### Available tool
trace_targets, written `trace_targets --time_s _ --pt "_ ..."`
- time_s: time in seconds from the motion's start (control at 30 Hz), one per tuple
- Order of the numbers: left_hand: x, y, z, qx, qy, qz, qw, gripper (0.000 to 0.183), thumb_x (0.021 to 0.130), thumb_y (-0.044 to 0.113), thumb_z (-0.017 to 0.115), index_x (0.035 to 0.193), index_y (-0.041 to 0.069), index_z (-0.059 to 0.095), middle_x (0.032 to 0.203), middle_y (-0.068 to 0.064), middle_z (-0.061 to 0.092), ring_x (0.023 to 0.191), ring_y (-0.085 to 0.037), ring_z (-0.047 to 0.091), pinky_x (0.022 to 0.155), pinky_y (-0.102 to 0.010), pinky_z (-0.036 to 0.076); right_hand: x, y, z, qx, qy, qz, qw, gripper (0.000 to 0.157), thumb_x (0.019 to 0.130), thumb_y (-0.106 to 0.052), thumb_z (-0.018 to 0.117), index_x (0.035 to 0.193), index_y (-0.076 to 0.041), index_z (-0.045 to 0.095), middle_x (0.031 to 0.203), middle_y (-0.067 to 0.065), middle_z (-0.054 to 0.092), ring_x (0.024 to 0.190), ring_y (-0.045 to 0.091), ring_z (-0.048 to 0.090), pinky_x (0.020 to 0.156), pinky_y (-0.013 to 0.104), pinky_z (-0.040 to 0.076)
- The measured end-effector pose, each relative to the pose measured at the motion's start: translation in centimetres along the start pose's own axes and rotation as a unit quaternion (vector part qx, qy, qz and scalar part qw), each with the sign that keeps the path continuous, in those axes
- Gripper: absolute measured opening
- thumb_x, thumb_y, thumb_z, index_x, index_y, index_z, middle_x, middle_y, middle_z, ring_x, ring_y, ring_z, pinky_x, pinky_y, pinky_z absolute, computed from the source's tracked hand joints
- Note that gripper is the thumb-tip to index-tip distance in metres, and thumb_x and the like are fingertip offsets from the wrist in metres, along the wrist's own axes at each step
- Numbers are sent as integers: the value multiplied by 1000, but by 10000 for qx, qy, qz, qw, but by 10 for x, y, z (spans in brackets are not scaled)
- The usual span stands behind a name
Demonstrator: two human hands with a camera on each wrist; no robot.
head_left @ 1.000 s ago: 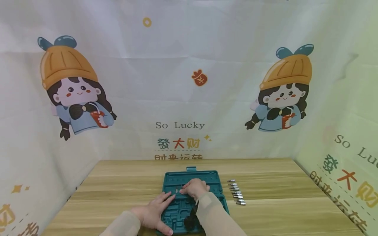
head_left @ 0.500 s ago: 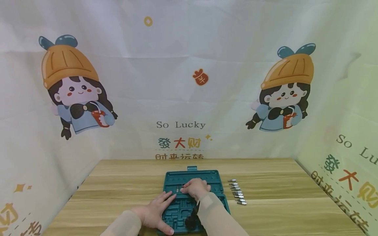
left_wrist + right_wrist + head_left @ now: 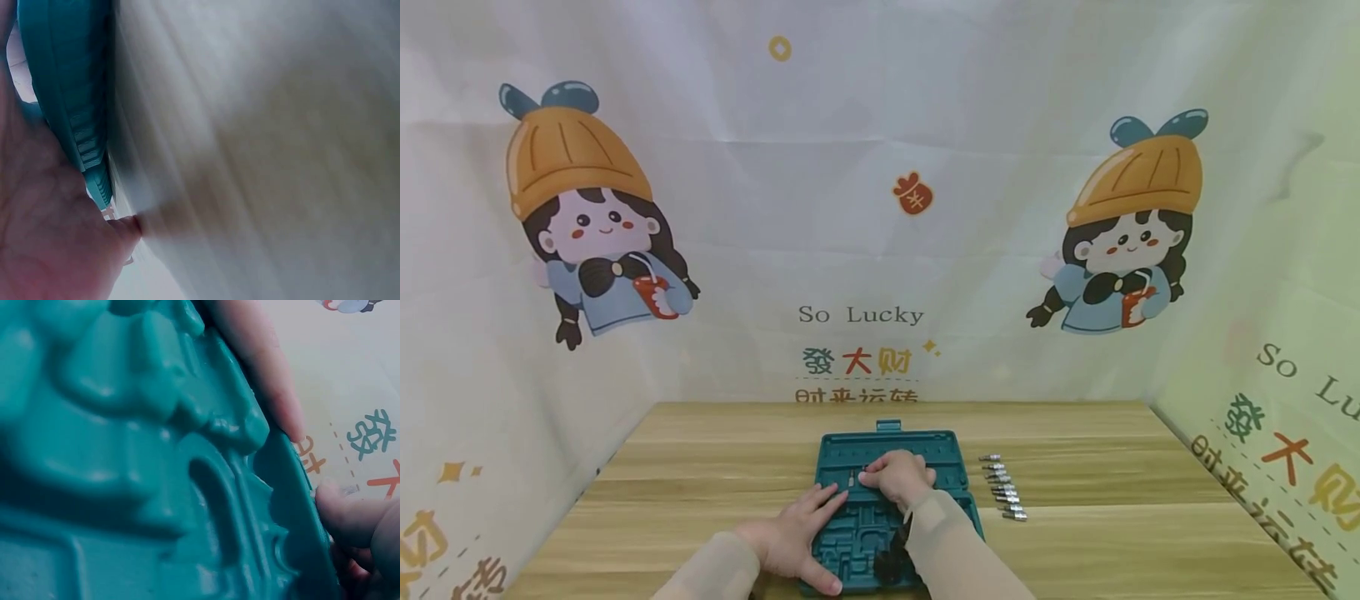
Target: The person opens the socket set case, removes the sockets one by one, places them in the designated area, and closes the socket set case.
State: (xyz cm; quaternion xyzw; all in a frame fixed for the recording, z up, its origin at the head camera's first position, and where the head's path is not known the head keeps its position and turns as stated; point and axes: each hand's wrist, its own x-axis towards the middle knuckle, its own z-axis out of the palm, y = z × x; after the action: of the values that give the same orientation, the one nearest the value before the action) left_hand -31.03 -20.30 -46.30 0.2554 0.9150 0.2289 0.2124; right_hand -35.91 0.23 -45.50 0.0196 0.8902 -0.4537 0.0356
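Note:
A teal moulded tool case (image 3: 827, 447) lies open on the wooden table. My left hand (image 3: 793, 533) is spread over its left side, fingers straight, thumb by the near edge; in the left wrist view the palm (image 3: 44, 219) lies against the case's outer wall (image 3: 65, 81). My right hand (image 3: 901, 478) is over the far half, thumb and curled fingers pinching a small bit socket, mostly hidden by the fingertips. Just left of them a bit socket (image 3: 852, 479) stands in the case. In the right wrist view the right thumb (image 3: 350, 512) shows beyond the case edge.
Several silver bit sockets (image 3: 1003, 492) lie in a column on the table (image 3: 1097, 467), right of the case. A dark strap-like thing (image 3: 891, 560) hangs under the right wrist over the near half. Printed cloth (image 3: 850, 250) stands behind and at both sides.
Both hands stay nearly where they were, the right fingertips at the same spot in the far half. The whole head view has shifted slightly.

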Motion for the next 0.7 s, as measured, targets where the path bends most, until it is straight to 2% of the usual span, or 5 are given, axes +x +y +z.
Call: trace_targets --time_s 0.2,0.47,0.7 --pt "-1 1 -1 29 -3 25 10000 106 73 67 70 155 26 19 160 -5 11 145 -37 8 106 -65 20 -1 1 -7 216 -298 -226 9991 11 83 -31 77 84 -21 73 109 13 53 108 42 35 88 61 30" --pt "-4 7 -2 47 -6 -37 10000 106 72 68 70 155 26 19 160 -5 11 145 -37 8 106 -65 20 0 5 -18 650 -1020 -974 9879 20 91 -23 69 103 -7 68 102 6 62 88 22 55 82 46 46" --pt "-5 8 -2 34 -26 -90 10000 106 72 68 70 155 26 19 160 -3 11 145 -36 7 106 -65 19 1 9 -21 1197 -1388 -1047 9775 21 96 -21 62 108 -4 62 97 5 69 99 24 60 91 52 42"
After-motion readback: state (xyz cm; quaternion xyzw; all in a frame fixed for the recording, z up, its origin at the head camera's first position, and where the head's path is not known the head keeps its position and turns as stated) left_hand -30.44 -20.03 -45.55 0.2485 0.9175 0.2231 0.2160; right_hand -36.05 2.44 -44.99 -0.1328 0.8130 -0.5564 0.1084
